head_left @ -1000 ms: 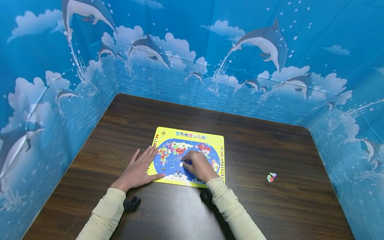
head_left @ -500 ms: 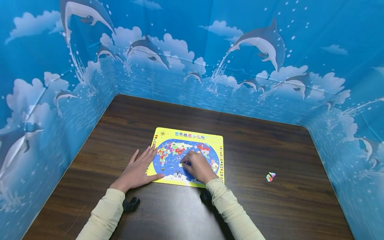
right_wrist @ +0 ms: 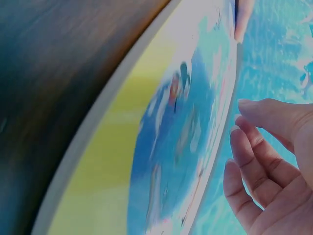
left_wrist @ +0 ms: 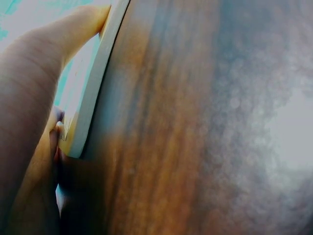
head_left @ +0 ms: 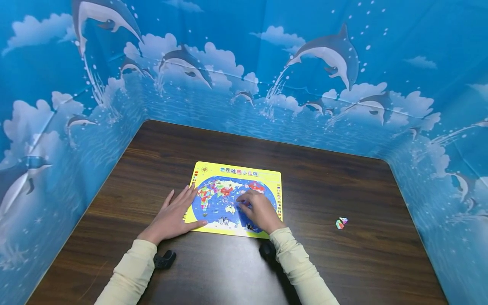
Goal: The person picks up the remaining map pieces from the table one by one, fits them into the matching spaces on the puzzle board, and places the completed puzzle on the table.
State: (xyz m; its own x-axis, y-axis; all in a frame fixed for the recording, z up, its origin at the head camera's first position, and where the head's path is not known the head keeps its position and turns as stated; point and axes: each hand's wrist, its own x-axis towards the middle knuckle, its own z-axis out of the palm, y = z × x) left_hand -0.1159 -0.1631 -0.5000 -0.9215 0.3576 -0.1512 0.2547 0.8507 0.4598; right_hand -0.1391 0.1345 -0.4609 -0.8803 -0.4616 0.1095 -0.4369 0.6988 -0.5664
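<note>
A yellow-bordered world map puzzle board (head_left: 238, 233) lies on the table. My left hand (head_left: 173, 217) rests on its left side, fingers spread; in the left wrist view the thumb (left_wrist: 83, 24) lies over the board's edge (left_wrist: 95, 88). Just above the map's right half is my right hand (head_left: 261, 210). In the right wrist view its fingers (right_wrist: 242, 152) are loosely bent, and nothing shows between thumb and fingertips. A pale Australia-shaped piece (head_left: 230, 209) sits in the blue sea area, left of that hand. Part of the map's right side is hidden under the right hand.
Small colourful loose pieces (head_left: 340, 223) lie on the dark wooden table (head_left: 366, 262), well right of the board. A blue dolphin-print curtain (head_left: 228, 106) stands along the back and both sides. Black devices, one of them the left wrist device (head_left: 165, 259), sit at both wrists.
My right hand has let go of the pale Australia-shaped piece and moved slightly right, uncovering it on the map. The left hand stays on the board. The head view has shifted a little.
</note>
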